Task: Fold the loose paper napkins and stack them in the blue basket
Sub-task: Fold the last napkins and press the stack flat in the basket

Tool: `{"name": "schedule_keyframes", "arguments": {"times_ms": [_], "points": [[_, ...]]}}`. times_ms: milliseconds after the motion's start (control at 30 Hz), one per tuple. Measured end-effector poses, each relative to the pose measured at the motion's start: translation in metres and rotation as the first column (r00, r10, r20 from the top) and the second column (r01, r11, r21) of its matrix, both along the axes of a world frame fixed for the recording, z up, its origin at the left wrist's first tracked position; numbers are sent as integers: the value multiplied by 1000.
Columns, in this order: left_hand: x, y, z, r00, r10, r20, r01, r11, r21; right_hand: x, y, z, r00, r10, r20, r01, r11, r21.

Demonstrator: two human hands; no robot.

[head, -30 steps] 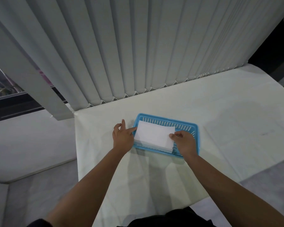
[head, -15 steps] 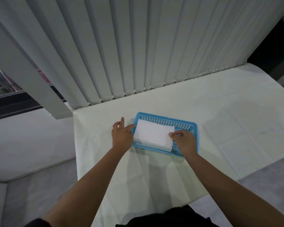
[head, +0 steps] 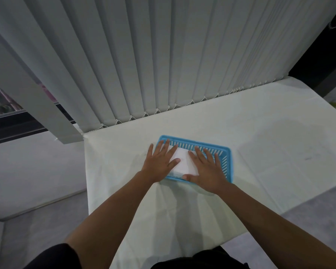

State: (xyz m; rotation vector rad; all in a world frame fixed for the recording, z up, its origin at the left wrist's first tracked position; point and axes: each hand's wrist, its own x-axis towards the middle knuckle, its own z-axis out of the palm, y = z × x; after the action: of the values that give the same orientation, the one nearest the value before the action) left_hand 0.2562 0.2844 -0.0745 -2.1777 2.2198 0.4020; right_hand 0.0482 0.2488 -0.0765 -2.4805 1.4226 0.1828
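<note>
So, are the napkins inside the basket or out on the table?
Inside: the napkin stack lies within the blue basket, left hand and right hand flat on top.

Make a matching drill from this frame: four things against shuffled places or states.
Things:
1. left hand
2. napkin stack
3. blue basket
4. vertical blinds

Places or states:
a. hang at the far edge of the table
b. lies inside the blue basket
c. pressed flat, fingers spread, on the left part of the napkin stack
d. sits on the table, near its left end

Pairs: 1-c, 2-b, 3-d, 4-a
</note>
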Motion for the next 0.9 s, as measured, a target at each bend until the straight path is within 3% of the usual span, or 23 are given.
{"name": "schedule_keyframes", "arguments": {"times_ms": [333, 433, 900], "points": [[10, 3, -5, 996, -55, 75, 57, 998, -35, -8, -9, -1, 1000, 1, 27, -2, 999, 53], [13, 4, -9, 991, -79, 104, 84, 996, -37, -6, -6, -1, 999, 29, 28, -29, 1000, 3], [22, -1, -17, 982, -139, 125, 127, 987, 101, 1, 8, -21, 1000, 11, -24, -11, 1000, -4]]}}
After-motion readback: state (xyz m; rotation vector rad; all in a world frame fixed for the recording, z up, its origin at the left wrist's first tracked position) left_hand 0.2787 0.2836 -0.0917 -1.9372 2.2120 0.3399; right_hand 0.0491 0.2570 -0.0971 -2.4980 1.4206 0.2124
